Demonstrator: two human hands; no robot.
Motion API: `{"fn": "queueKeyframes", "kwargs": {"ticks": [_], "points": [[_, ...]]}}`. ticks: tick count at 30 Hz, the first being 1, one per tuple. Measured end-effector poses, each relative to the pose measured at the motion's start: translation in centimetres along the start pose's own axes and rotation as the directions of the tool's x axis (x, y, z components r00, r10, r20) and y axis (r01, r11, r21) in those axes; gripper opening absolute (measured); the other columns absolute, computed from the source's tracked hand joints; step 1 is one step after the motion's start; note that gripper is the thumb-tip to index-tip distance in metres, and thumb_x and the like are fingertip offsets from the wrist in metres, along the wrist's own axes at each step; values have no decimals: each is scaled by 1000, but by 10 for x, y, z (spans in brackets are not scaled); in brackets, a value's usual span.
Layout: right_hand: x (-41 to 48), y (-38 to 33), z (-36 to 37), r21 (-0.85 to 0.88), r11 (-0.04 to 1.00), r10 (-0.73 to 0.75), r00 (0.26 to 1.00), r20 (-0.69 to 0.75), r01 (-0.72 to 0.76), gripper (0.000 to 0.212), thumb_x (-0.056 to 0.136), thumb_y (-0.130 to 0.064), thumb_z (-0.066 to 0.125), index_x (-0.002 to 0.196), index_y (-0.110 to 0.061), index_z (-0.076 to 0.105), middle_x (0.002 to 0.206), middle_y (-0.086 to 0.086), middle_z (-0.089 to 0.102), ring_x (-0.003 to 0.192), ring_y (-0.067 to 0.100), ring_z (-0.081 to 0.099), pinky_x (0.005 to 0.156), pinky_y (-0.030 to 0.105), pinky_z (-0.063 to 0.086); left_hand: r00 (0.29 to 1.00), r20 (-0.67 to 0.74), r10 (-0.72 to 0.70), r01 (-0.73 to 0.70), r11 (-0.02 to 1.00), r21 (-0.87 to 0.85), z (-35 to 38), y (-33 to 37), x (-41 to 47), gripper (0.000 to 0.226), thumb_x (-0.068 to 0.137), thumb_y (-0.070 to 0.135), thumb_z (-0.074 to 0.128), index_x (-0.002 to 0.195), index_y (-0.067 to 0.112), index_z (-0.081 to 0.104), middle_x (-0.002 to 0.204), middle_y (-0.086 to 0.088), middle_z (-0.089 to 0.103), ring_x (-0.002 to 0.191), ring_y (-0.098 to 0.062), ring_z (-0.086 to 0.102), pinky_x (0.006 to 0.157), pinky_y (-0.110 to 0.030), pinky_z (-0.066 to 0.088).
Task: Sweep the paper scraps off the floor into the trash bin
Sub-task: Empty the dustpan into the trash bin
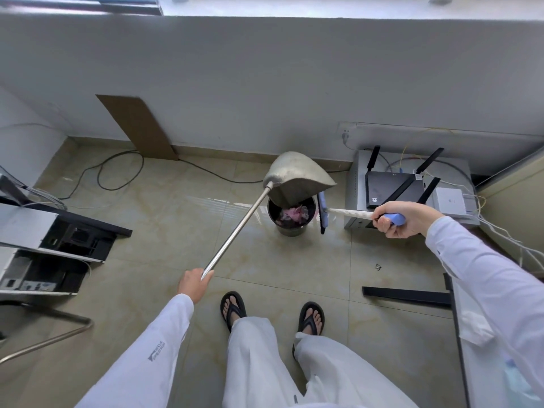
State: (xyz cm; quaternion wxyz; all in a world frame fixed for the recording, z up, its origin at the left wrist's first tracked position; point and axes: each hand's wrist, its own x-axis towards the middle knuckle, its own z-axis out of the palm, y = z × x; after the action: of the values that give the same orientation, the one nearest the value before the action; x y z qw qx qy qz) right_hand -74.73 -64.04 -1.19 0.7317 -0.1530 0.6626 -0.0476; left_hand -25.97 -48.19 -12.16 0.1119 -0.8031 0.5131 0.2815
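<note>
The paper scraps [294, 215], pink and pale, lie inside the trash bin [290, 231], which stands on the floor [176, 231] near its far edge, a little out from the wall [265, 83]. A metal dustpan [297, 175] is tipped over the bin, its lip just above the rim. The left hand [192, 282] grips the low end of the dustpan's long steel handle [235, 231]. The right hand [403, 219] is curled round the blue grip of the broom [322, 212], whose head hangs just beside the bin's right side. One small dark scrap [378, 266] lies on the tiles, well apart to the right. A grey cabinet [353, 178] carrying a router [394, 189] stands close on the bin's right. To the left the tiles lie open as far as the computer cases [44, 231] at the floor's left edge. A cable [117, 172] loops along the far edge.
</note>
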Motion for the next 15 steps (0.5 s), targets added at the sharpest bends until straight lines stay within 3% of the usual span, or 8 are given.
{"fn": "queueKeyframes", "kwargs": {"ticks": [2,3,5,9,15], "points": [[0,1,4,5,1000,8,1000,15,-8,12,94,-14,47,95,-2,49,51,7,49,31,11,43,35,14,38,996,70,-58,67,988,-138,-8,-2,7,45,98,41,49,79,4,64,78,-20,65,82,-37,63,65,-32,41],[1,1,6,14,1000,7,1000,24,-8,11,94,-13,46,96,-2,48,51,6,48,31,11,43,35,13,37,990,116,-83,108,967,-229,-11,-3,10,45,97,39,50,68,6,58,64,-16,59,67,-34,59,58,-30,39],[4,3,11,47,999,3,999,45,-5,9,93,-11,45,97,-3,47,52,5,46,31,10,43,37,13,35,968,228,-105,198,878,-436,-17,-5,14,45,97,30,53,57,11,42,45,-3,40,41,-21,37,46,-23,28],[11,5,24,160,987,11,993,115,-30,3,91,-9,44,92,-6,44,50,2,45,31,10,43,34,14,35,943,319,-98,292,703,-649,-24,-2,12,44,97,22,54,57,11,38,41,1,29,30,-12,21,39,-15,19],[22,-1,42,255,966,10,989,150,-49,6,91,-7,41,85,-9,42,45,-2,43,30,8,42,30,15,32,934,343,-103,333,598,-729,-27,0,11,44,99,23,51,58,10,38,35,3,28,24,-10,20,35,-11,20]]}}
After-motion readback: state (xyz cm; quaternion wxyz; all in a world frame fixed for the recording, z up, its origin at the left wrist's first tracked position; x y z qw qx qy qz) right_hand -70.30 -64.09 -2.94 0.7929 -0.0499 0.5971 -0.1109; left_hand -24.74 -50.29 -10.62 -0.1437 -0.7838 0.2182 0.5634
